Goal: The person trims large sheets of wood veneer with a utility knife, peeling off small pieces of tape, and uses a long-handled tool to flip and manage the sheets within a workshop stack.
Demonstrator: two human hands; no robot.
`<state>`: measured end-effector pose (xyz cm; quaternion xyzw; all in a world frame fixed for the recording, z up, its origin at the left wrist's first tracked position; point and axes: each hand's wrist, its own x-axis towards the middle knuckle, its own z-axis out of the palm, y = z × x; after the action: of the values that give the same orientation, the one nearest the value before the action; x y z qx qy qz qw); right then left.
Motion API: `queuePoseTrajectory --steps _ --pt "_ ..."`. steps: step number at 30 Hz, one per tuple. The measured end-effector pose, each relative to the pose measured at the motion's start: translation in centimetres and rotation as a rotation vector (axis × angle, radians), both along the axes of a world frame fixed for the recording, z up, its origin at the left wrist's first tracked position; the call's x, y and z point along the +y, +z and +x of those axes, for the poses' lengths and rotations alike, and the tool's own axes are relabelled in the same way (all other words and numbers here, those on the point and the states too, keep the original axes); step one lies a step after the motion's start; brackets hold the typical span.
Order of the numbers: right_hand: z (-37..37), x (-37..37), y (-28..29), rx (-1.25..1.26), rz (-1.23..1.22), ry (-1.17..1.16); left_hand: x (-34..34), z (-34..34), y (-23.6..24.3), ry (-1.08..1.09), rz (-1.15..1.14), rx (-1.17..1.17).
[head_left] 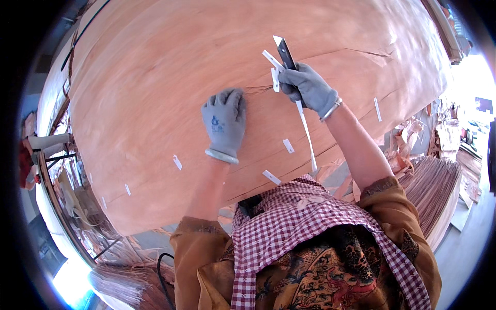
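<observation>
A broad sheet of reddish-tan wood veneer (pixel 150 113) lies in front of me. My left hand (pixel 225 124), in a grey glove, rests on it with the fingers curled and pressed together; their tips are hidden. A split (pixel 258 90) in the veneer runs right from beside those fingers. My right hand (pixel 310 90), gloved too, is closed around a black utility knife (pixel 284 52) whose blade points away from me. The same hand has white paper tape (pixel 306 129): a long strip trails toward me, and short ends stick out by the thumb.
Short white tape pieces (pixel 288 146) are stuck on the veneer, several of them toward the near edge. Another long crack (pixel 330 150) is at the near right. Stacked veneer (pixel 431 188) stands at the right, with torn scraps (pixel 408 137) beside it. A second stack (pixel 121 284) is at the lower left.
</observation>
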<state>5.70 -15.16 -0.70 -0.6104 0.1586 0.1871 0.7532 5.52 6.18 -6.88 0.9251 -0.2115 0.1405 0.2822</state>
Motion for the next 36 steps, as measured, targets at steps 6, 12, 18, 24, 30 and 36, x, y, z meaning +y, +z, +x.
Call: queuePoseTrajectory --steps 6,12,18,24,30,36 --pt "-2.7 -1.6 1.4 0.033 -0.047 0.008 -1.7 1.6 1.0 -0.025 0.074 0.040" --pt "-4.0 -2.5 0.1 0.057 -0.013 0.009 -1.7 1.3 0.4 -0.041 0.040 0.051" --pt "-3.6 -2.2 -0.3 0.039 -0.046 0.043 -1.5 1.0 -0.2 -0.048 0.009 0.043" --pt "-1.9 -0.5 0.0 0.074 -0.256 0.093 -1.1 0.6 -0.2 -0.040 -0.016 0.006" --pt "0.2 1.8 0.4 0.059 -0.622 0.186 -0.7 0.3 -0.8 -0.089 -0.006 -0.072" --pt "1.3 3.8 -2.2 -0.128 -0.974 0.231 -0.9 0.5 -1.0 -0.108 -0.014 -0.088"
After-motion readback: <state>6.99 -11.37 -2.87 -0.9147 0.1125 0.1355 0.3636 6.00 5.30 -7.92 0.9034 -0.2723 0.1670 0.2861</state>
